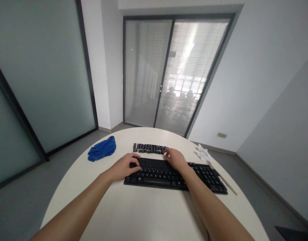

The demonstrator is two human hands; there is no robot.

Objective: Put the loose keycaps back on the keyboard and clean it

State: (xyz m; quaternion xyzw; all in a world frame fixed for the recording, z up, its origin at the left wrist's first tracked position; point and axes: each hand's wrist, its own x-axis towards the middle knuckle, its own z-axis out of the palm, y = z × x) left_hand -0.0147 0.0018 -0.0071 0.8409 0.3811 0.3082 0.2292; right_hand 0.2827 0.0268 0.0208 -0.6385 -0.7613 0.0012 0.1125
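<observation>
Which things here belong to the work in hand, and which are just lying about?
In the work:
- keyboard, under the left hand
- loose keys, at the right hand's fingertips

Apparently lying about, untouched:
- blue cloth
- crumpled white tissue
- thin stick

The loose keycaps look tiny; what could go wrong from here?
The right hand is at the end of the loose keycaps, so a nudge could scatter their rows. The similar-looking caps might also get mixed up. The thin stick beside the keyboard could roll towards the table's edge if bumped.
</observation>
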